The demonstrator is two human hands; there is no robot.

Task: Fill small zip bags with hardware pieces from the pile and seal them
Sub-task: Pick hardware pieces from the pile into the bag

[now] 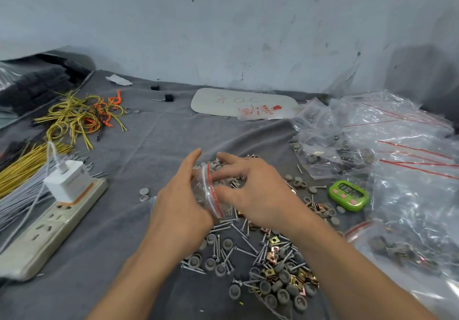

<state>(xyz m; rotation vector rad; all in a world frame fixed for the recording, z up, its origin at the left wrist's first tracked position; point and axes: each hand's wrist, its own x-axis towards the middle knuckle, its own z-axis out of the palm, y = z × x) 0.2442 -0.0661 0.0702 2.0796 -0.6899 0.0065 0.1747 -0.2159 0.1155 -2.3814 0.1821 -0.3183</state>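
Head camera is looking down over two bare forearms reaching onto a grey cloth (139,131). Nearest the viewer, a pile of hardware (268,262) is lying on the cloth: screws, grey round caps and brassy square clips, all mixed together. Just above it, both hands are meeting over the far part of the pile. The left hand (178,208) is pinching a small clear zip bag (207,190) with a red seal strip, thumb and fingers curled on its left side. The right hand (253,193) is gripping the bag's other side, its fingers bent around the plastic, with the index finger stretching over the top. The bag is standing tilted between the two hands; whether anything is lying inside it cannot be told.

To the left, a beige power strip (49,225) is carrying a white charger (68,179), beside bundles of yellow wires (22,168). To the right, a green timer (347,195) is sitting near heaps of filled clear bags (397,158). Farther back, looped yellow and orange wires (84,116) are lying loose, and a flat white packet (243,105) is resting close to the scuffed wall (223,22).
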